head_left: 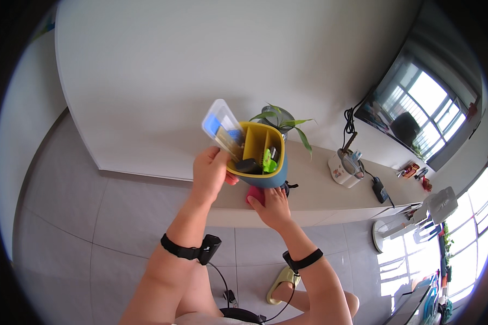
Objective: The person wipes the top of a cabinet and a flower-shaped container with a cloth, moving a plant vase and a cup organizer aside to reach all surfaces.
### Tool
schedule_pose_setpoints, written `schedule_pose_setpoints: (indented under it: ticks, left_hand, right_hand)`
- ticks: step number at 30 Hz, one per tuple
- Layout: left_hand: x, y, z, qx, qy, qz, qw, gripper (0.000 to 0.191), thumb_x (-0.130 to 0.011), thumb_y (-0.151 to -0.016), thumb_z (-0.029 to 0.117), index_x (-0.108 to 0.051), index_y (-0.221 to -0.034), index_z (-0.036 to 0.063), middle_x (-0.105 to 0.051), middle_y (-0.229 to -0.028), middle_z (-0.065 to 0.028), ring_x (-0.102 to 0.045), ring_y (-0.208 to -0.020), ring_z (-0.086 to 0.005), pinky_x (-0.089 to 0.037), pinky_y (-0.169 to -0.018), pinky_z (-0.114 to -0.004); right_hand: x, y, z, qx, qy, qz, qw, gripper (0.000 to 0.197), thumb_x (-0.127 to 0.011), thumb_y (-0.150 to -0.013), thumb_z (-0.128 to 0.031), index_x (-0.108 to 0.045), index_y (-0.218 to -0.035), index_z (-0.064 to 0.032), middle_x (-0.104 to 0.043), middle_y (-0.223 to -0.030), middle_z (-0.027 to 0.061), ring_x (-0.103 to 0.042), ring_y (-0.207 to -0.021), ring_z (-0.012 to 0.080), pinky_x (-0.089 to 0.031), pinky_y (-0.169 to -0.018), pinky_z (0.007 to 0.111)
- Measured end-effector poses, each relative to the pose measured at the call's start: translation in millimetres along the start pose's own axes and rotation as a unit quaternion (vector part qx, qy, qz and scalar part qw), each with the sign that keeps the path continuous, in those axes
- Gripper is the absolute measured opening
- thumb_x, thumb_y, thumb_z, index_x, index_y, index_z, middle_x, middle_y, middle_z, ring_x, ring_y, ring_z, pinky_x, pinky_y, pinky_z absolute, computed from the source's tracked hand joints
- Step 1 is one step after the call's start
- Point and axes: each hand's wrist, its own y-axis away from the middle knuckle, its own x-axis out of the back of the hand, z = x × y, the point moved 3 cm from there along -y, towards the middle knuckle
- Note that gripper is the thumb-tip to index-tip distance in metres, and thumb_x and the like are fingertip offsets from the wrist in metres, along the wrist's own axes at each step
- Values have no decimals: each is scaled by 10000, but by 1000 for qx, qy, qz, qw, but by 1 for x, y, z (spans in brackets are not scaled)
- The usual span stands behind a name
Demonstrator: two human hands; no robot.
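Note:
My left hand (211,172) grips the left edge of a desk organizer (277,177), blue outside with a yellow divided inside. A clear plastic case (223,118) with blue on it leans out of its left compartment. A black item (248,166) and a bright green item (268,160) lie in its other parts. The organizer is held tilted above the cabinet top. Below it, my right hand (274,205) rests over a pink-red object (255,196); whether the fingers close on it is hidden. A dark item with a strap (286,187) is just beside those fingers.
A potted or vased green plant (295,122) stands behind the organizer. On the long low cabinet (309,199) are a white container (343,170) and a black power adapter (379,190). A wall television (421,107) hangs at right; a white fan (435,207) stands beyond the cabinet.

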Motion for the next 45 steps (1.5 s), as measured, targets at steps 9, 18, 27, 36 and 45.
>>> schedule_pose_setpoints:
  ticks: [9, 18, 27, 36, 45]
  left_hand:
    - [-14, 18, -5, -26, -90, -49, 994, 286, -512, -864, 176, -576, -709, -56, -531, -537, -76, -499, -461, -119, -394, -437, -277]
    - [-60, 33, -14, -203, -231, -150, 940, 290, -532, -850, 239, -648, -1003, 21, -621, -803, -150, -594, -730, -279, -465, -665, -354]
    - [-51, 5, -48, -79, -155, -139, 975, 338, -572, -870, 274, -630, -1032, -17, -627, -801, -89, -572, -701, -150, -471, -674, -292]
    - [-32, -8, -39, -73, -163, -103, 978, 246, -571, -864, 188, -641, -961, -27, -651, -767, -68, -597, -701, -121, -471, -647, -259]
    - [-20, -20, -40, -69, -181, -78, 978, 242, -591, -860, 160, -621, -1008, -30, -628, -800, -43, -574, -710, -106, -463, -643, -245]
  right_hand:
    - [71, 44, 0, 106, -220, 178, 953, 1226, -888, -547, -254, -85, -1449, -45, -223, -1481, 222, -327, -1322, 368, -336, -1054, 414]
    - [92, 54, 17, 56, -198, 248, 947, 813, -831, -522, -140, -448, -1234, -63, -484, -1143, 140, -507, -1067, 311, -424, -928, 388]
    - [79, 16, 130, -108, -253, 326, 905, 848, -860, -569, -233, -428, -1275, -50, -440, -1241, 172, -458, -1142, 317, -379, -982, 391]
    - [64, -56, 146, -249, -209, 310, 894, 871, -823, -605, -361, -411, -1302, -40, -401, -1301, 208, -407, -1198, 355, -347, -1010, 406]
    - [51, -69, 142, -201, -150, 378, 891, 760, -750, -694, -309, -381, -1295, -27, -392, -1306, 223, -399, -1193, 369, -338, -1002, 434]
